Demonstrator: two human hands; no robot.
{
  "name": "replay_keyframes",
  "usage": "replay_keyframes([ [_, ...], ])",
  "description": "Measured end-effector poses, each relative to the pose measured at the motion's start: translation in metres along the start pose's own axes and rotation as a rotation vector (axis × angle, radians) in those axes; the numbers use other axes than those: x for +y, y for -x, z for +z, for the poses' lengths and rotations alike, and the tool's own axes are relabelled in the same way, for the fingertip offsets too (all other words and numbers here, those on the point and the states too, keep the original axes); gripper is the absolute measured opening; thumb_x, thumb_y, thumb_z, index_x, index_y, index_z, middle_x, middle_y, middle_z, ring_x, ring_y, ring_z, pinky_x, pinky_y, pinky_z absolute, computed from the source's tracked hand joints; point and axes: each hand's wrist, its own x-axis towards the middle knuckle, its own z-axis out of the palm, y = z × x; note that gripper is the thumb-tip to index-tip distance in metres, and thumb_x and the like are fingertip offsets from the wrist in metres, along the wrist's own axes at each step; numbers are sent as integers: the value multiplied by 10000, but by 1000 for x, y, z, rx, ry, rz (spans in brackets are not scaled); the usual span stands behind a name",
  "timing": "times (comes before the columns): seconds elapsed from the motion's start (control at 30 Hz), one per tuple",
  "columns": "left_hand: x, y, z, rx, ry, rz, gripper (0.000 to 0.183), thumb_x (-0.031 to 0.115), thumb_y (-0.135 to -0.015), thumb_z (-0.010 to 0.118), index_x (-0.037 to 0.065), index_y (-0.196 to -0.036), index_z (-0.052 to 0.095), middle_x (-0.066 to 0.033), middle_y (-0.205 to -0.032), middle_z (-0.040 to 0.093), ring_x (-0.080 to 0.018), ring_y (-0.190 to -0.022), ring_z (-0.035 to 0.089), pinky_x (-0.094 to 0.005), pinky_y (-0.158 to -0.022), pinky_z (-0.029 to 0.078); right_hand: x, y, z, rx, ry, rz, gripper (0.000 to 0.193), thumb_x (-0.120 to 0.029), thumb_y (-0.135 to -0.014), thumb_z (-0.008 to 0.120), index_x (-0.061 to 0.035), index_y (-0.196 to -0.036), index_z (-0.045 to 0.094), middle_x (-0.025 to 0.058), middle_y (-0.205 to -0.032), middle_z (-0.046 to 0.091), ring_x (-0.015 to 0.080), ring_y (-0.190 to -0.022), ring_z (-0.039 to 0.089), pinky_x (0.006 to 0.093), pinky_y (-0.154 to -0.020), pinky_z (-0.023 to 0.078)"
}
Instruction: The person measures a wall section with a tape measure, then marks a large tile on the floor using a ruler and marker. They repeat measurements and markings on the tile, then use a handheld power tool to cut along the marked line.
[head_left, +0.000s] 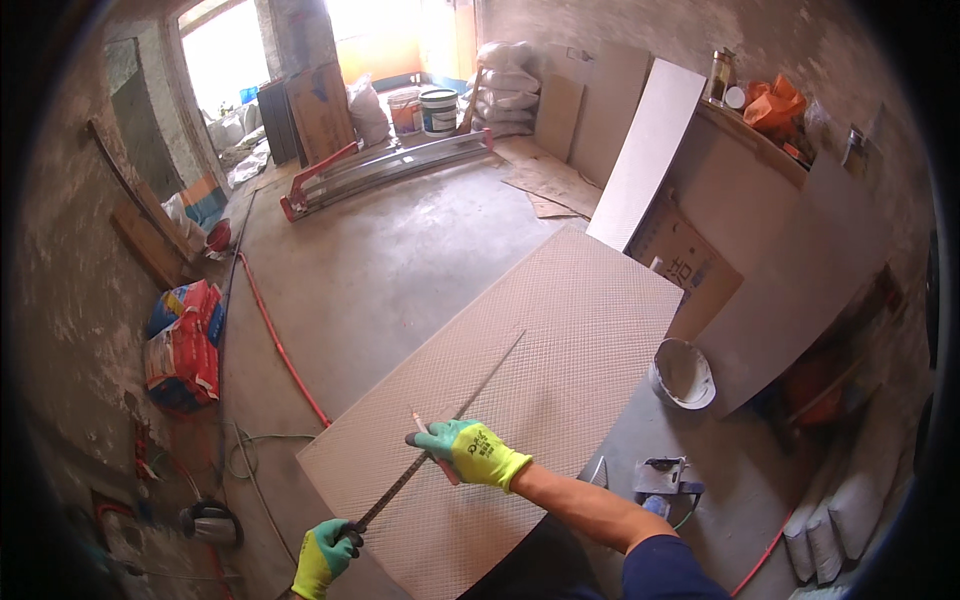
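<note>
A large tile (590, 330) lies with its ridged grid back facing up in front of me. Across it runs the extended blade of a tape measure (392, 486), slanting from the lower left toward the tile's middle. My left hand (322, 560), in a yellow-green glove, is closed on the tape's near end beside the tile's left edge; the dark case is mostly hidden by the fingers. Over the blade, my right hand (472, 452) pinches a slim reddish pencil (418, 422), its fingers at the tape. Both gloves have dark fingertips.
A long tile cutter (390, 175) lies on the floor ahead. White bucket (684, 374) and a small tool (662, 478) are right of the tile. Large panels (800, 270) lean at the right. Red bags (185, 350) and a red hose (280, 345) are left.
</note>
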Motion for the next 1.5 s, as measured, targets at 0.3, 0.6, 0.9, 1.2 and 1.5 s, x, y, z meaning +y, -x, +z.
replay_keyframes([
  [0.3,-15,-6,-29,31,-48,-8,149,-45,-881,583,-52,-998,676,-102,-785,701,-126,-630,638,-260,-576,522,70,14,-21,139,88,62,332,-27,-732,652,-134,-1046,681,89,-864,656,312,-756,657,421,-685,543],
  [0.6,-21,-13,-30,-45,85,-129,166,-2,-926,575,-29,-1046,687,-38,-774,661,-108,-618,592,-241,-560,501,85,25,-30,88,212,200,313,-80,-755,680,-134,-1061,646,72,-832,639,283,-779,651,419,-718,521],
  [0.9,-17,-11,-29,-46,41,-160,192,5,-915,573,-31,-1061,692,-63,-786,682,-122,-611,614,-248,-549,504,74,24,-33,128,233,206,328,-63,-723,691,-128,-1037,623,61,-790,602,291,-758,638,430,-683,512],
  [1.2,-13,-9,-32,-81,32,-184,247,2,-906,556,-35,-1117,679,-68,-800,698,-123,-614,622,-245,-550,501,68,21,-33,130,285,235,309,-70,-707,732,-131,-986,615,33,-765,588,256,-716,637,404,-643,517],
  [1.5,-18,-7,-35,-115,-12,-119,282,5,-902,558,-41,-1161,660,-71,-806,697,-125,-630,628,-246,-564,502,67,19,-33,150,238,231,257,-68,-698,741,-131,-894,587,25,-738,582,248,-702,644,394,-632,525],
])
